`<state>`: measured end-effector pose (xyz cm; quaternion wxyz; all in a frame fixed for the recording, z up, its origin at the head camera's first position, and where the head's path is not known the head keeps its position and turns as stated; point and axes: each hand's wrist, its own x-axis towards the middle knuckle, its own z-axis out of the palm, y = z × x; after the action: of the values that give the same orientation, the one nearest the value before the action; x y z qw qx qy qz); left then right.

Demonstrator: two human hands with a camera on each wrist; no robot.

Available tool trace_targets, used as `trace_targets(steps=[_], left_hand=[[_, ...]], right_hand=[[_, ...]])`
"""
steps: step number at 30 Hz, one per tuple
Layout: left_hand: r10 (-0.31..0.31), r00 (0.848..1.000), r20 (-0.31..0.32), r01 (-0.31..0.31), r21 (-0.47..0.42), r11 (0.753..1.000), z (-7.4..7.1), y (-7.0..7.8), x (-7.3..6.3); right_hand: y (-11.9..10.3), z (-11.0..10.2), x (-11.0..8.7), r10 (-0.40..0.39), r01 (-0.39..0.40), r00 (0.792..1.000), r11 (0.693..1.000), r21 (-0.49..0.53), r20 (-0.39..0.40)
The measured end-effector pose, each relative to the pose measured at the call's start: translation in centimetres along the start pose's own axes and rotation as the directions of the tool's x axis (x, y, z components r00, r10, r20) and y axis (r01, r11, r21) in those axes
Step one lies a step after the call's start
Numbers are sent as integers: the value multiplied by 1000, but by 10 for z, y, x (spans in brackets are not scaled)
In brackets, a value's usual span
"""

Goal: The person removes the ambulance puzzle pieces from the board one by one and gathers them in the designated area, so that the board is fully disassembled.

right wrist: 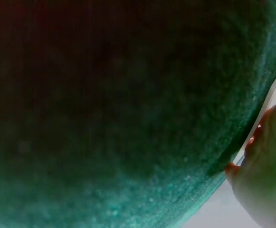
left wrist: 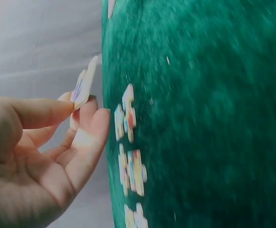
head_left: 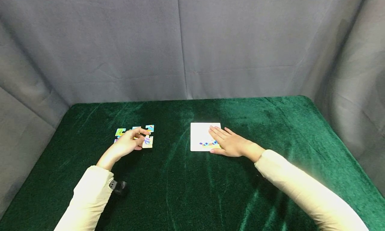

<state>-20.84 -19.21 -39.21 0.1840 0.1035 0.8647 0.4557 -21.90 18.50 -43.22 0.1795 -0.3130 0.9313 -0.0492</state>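
Note:
My left hand point(head_left: 127, 142) pinches a jigsaw puzzle piece point(head_left: 147, 142) between thumb and fingers. In the left wrist view that puzzle piece point(left wrist: 86, 83) is tilted and raised off the cloth, its thin edge showing. More puzzle pieces point(head_left: 121, 131) lie around and partly under this hand. On the right, my right hand point(head_left: 230, 142) rests with straight fingers on a white square card point(head_left: 199, 132). A small colored picture with blue spots shows near the card's lower edge; the fingers cover part of the card's right side.
A dark green velvety cloth point(head_left: 186, 191) covers the table. Behind it hangs a grey curtain point(head_left: 150, 50), with more grey fabric at both sides. A small black device point(head_left: 118, 186) sits at the left wrist.

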Motion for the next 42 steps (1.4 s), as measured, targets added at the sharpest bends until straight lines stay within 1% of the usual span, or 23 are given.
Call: trace_targets(steps=[5,16,21,25,35,42], left_hand=[[6,1000,-20,-5,26,1000,-10,-8,-11],[-50,997,-52,53,56,997,-31,-28,-29],[-61,996,-71,68,100,993,-39,-37,-38],[-59,995,-74,66,99,993,-44,-45,-45],[-104,993,-64,109,84,991,-51,-56,-54],[-116,992,-48,119,73,990,-53,-63,-55]], right_hand=[[0,0,0,-8,8,1000,1000,-3,-12],[2,0,0,-22,22,999,1000,1,-31],[0,1,-1,-23,23,999,1000,3,-36],[-1,0,-2,-18,18,999,1000,1,-33],[-2,-1,-2,-14,14,1000,1000,4,-26],[-1,-1,0,-12,12,1000,1000,0,-22]])
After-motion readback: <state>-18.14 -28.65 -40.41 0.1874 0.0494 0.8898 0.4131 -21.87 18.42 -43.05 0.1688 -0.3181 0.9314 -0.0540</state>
